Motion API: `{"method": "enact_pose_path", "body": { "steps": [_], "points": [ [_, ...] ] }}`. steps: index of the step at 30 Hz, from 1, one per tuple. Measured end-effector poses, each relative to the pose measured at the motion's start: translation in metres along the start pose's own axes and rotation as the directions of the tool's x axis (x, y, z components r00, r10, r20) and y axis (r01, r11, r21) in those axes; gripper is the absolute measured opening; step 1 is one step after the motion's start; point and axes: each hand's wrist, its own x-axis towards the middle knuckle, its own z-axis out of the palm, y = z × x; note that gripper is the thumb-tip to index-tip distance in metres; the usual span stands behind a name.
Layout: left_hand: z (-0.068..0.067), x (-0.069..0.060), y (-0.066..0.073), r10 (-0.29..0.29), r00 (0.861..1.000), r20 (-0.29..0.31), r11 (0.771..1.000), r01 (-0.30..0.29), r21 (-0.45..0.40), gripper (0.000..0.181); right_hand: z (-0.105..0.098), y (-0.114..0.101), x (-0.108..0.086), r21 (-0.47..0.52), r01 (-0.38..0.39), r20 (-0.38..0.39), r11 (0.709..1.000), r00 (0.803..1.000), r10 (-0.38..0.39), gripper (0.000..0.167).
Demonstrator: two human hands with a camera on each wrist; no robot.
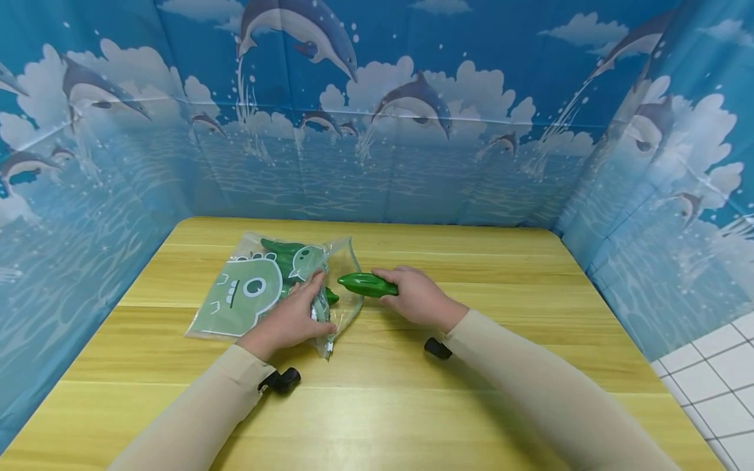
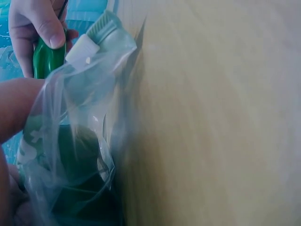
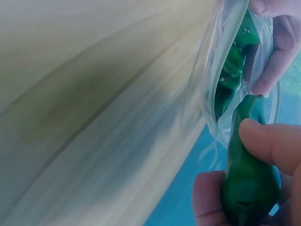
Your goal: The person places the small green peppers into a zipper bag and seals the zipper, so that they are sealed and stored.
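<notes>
A clear zip bag (image 1: 235, 301) with a green monster print lies on the left of the table, its mouth facing right. Several green peppers (image 1: 288, 248) are inside it; the right wrist view shows more green peppers (image 3: 233, 66) through the parted mouth. My left hand (image 1: 291, 317) grips the bag near its mouth, thumb toward me and fingers at the far side. In my right hand (image 1: 421, 297) is a glossy green pepper (image 1: 366, 284), pinched between thumb and fingers, its tip pointing at the bag's mouth. In the right wrist view this pepper (image 3: 249, 179) appears close up.
The wooden table (image 1: 459, 405) extends toward me and to the right. A blue curtain (image 1: 389, 176) printed with dolphins hangs behind and along both sides. White floor tiles (image 1: 718, 366) show at the lower right. A white zip slider (image 2: 82, 49) sits at the bag's edge.
</notes>
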Motion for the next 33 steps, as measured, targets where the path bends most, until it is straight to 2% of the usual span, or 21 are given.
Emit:
{"method": "enact_pose_path", "body": {
  "steps": [14, 24, 28, 33],
  "points": [
    [-0.001, -0.001, 0.000, -0.006, 1.000, 0.006, 1.000, 0.006, -0.003, 0.114, 0.018, -0.021, 0.025, -0.102, 0.034, -0.023, 0.994, 0.999, -0.037, 0.065],
    [0.000, 0.000, 0.001, 0.018, 1.000, 0.001, 1.000, -0.018, 0.008, 0.114, 0.026, -0.034, 0.034, -0.142, 0.046, -0.007, 0.989, 0.999, -0.048, 0.063],
    [0.000, -0.001, 0.001, 0.020, 1.000, 0.001, 1.000, -0.020, 0.002, 0.114, 0.032, -0.039, 0.036, -0.172, 0.053, -0.022, 0.984, 0.998, -0.058, 0.062],
    [-0.001, -0.001, 0.002, 0.015, 1.000, 0.002, 1.000, -0.015, 0.000, 0.114, 0.036, -0.046, 0.036, -0.165, 0.071, -0.043, 0.984, 0.996, -0.079, 0.059]
  ]
}}
